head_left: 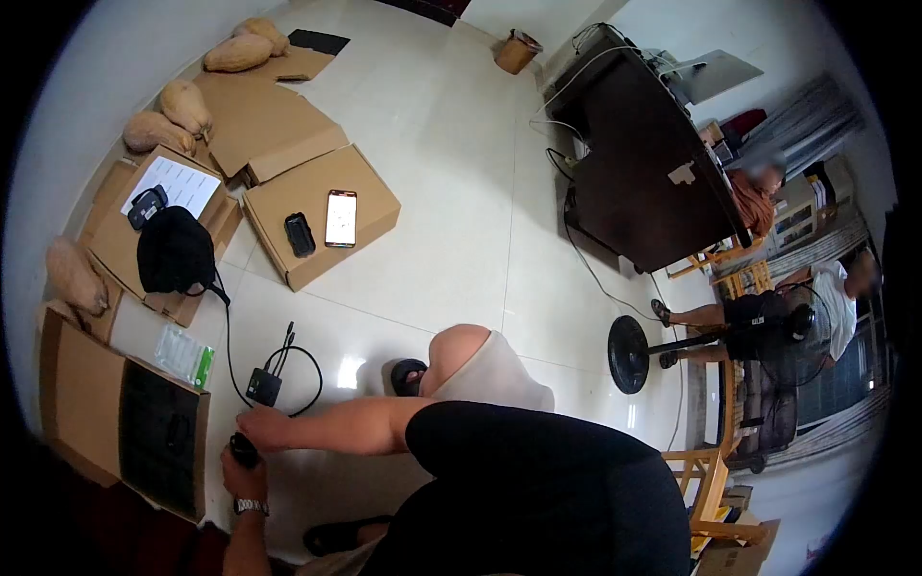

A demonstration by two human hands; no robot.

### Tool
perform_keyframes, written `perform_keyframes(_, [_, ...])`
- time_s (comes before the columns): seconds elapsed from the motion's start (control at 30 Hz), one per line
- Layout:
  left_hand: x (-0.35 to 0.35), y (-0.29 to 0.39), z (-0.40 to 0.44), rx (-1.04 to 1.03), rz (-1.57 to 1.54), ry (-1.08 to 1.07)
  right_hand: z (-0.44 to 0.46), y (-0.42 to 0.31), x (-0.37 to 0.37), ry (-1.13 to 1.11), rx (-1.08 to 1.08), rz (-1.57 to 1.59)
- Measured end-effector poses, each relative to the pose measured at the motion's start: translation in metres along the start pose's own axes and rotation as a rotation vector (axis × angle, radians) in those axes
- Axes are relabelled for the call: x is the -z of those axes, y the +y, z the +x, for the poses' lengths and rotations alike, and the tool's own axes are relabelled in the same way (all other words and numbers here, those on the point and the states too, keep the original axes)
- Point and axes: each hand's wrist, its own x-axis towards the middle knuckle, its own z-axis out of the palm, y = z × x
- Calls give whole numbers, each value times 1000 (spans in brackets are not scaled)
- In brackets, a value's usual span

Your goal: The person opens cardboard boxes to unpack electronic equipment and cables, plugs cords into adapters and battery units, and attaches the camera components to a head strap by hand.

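My left hand (242, 475), with a metal-band watch on its wrist, is closed round a small black object (245, 449). Just above it in the view, my right hand (263, 427) is closed at the object's end; what its fingers pinch is too small to tell. Close beyond the right hand lies a black box-shaped adapter (263, 386) with looped black cables on the floor. An open cardboard box (82, 408) with a dark interior is left of my hands. A clear packet with a green edge (184, 355) lies at its upper side.
A closed carton (322, 216) bears a phone (341, 219) and a black case (300, 234). A black pouch (176, 250) rests on another carton. Squashes (77, 274) lie along the wall. A dark desk (634, 154), a standing fan (628, 354) and two people are at the right.
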Motion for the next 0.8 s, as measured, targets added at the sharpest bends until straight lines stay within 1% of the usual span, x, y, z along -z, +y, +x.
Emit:
perform_keyframes(0.03, [-2, -3, 1, -30, 66, 16, -2, 0, -2, 4, -1, 1])
perform_keyframes(0.07, [-3, -6, 0, -36, 68, 16, -5, 0, -3, 21, -34, 56])
perform_keyframes(0.13, [7, 6, -5, -47, 53, -52, -14, -1, 3, 48, -73, 112])
perform_keyframes(0.2, [8, 8, -4, -41, 85, -95, -23, -4, 10, -8, -104, 66])
perform_keyframes(0.23, [7, 11, -1, -32, 112, -134, -25, -6, 17, 16, -120, 65])
perform_keyframes(0.27, [4, 12, 1, -69, 111, -137, -30, -9, 28, -49, -93, 4])
perform_keyframes(0.3, [0, 9, 2, -45, -53, -133, -35, -13, 39, -114, -71, -58])
perform_keyframes(0.33, [-5, 7, 3, -17, -221, -134, -38, -15, 45, -86, -94, -65])
perform_keyframes(0.37, [-10, 9, 4, -51, -225, -145, -40, -21, 50, -53, -43, -123])
perform_keyframes(0.4, [-16, 11, 5, -26, -161, -84, -39, -21, 51, -23, 9, -182])
perform_keyframes(0.43, [-20, 13, 5, 2, -100, -21, -42, -26, 63, -3, -12, -191])
perform_keyframes(0.47, [-22, 15, 7, -22, -108, -25, -47, -30, 74, -60, 72, -232])
perform_keyframes(0.5, [-22, 14, 8, -108, -194, 1, -52, -38, 84, -122, 158, -269])
perform_keyframes(0.53, [-23, 11, 9, -194, -277, 27, -64, -54, 104, -110, 146, -274])
perform_keyframes(0.57, [-29, 1, 17, -207, -280, 23, -83, -74, 134, -299, 148, -300])
perform_keyframes(0.6, [-39, -12, 30, -252, -395, -59, -97, -84, 151, -490, 153, -323])
perform_keyframes(0.63, [-45, -19, 37, -294, -511, -143, -105, -82, 150, -485, 148, -327])
perform_keyframes(0.67, [-52, -26, 40, -299, -514, -144, -111, -75, 143, -513, 226, -350])
perform_keyframes(0.7, [-57, -29, 40, -280, -398, -12, -117, -68, 136, -543, 304, -370])
perform_keyframes(0.73, [-61, -32, 40, -258, -280, 117, -123, -60, 129, -543, 299, -368])
perform_keyframes(0.77, [-63, -35, 42, -259, -281, 115, -127, -51, 123, -502, 405, -236])
perform_keyframes(0.8, [-60, -36, 44, -185, -271, 49, -131, -49, 125, -458, 512, -102])
